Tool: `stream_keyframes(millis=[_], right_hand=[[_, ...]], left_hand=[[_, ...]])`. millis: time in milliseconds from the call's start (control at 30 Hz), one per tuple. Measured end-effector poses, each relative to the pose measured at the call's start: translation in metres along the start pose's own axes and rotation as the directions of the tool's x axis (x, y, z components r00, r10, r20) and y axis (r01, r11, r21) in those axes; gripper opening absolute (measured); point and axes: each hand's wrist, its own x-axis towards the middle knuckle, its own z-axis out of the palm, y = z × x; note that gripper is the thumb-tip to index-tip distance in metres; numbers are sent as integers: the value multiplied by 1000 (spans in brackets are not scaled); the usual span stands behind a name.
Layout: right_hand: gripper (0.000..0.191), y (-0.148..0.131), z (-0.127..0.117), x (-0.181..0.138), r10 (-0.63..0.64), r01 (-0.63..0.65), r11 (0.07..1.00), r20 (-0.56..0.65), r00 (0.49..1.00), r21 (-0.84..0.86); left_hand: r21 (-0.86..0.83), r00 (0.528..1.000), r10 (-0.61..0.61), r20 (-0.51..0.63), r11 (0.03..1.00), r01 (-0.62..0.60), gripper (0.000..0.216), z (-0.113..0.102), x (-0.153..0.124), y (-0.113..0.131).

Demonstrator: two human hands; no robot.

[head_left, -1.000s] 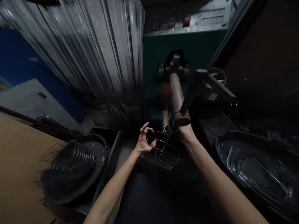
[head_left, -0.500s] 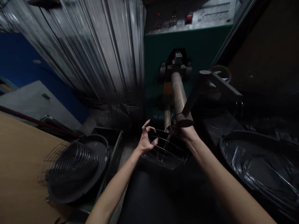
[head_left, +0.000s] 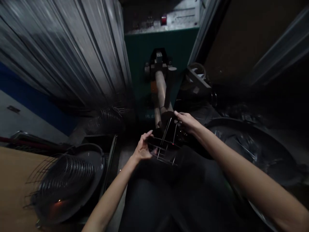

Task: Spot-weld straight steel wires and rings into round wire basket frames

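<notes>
A wire rack [head_left: 162, 149] of thin crossing metal rods hangs at an angle below the end of the machine's thick round arm [head_left: 161, 87]. My left hand [head_left: 143, 146] curls around the rack's left edge, fingers above and thumb below. At the upper right of the rack, my right hand [head_left: 185, 120] pinches a thin wire rod [head_left: 175, 130] that runs down to the rack. A small red glow shows where this rod meets a cross wire. The right fingertips sit close to the machine arm's front end, and dim light hides part of their grip.
The green machine [head_left: 137, 51] stands ahead, a red switch [head_left: 163, 20] on its panel. At left, a round dark pan [head_left: 93, 154] holds a stack of curved wire racks [head_left: 65, 175]. Another large pan [head_left: 272, 138] with wires sits at right. Orange sparks lie at left.
The view has turned right. My right hand has come out from behind the machine arm, and the rack now tilts differently. My left fingers have closed in on its edge. Sparks and a red glow have appeared.
</notes>
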Motion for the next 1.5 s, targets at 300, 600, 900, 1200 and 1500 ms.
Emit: stream_keyframes(millis=[300, 600, 900, 1200, 1500], right_hand=[[23, 2, -81, -152, -304, 457, 421, 352, 885, -784], [27, 66, -55, -79, -358, 517, 565, 373, 856, -643], [53, 64, -6, -52, -295, 567, 142, 512, 806, -811], [56, 69, -35, -84, -341, 399, 265, 302, 890, -878], [36, 102, -8, -171, 198, -81, 964, 477, 856, -255]], left_hand=[[-14, 975, 144, 169, 990, -144, 81, -39, -22, 113], [-690, 714, -593, 372, 338, 640, 46, -19, -9, 165], [-722, 520, -697, 494, 4, 692, 46, 25, -5, 138], [-515, 536, -422, 731, 173, 839, 40, 14, 14, 106], [-428, 602, -374, 705, 452, 782, 34, 17, 20, 91]])
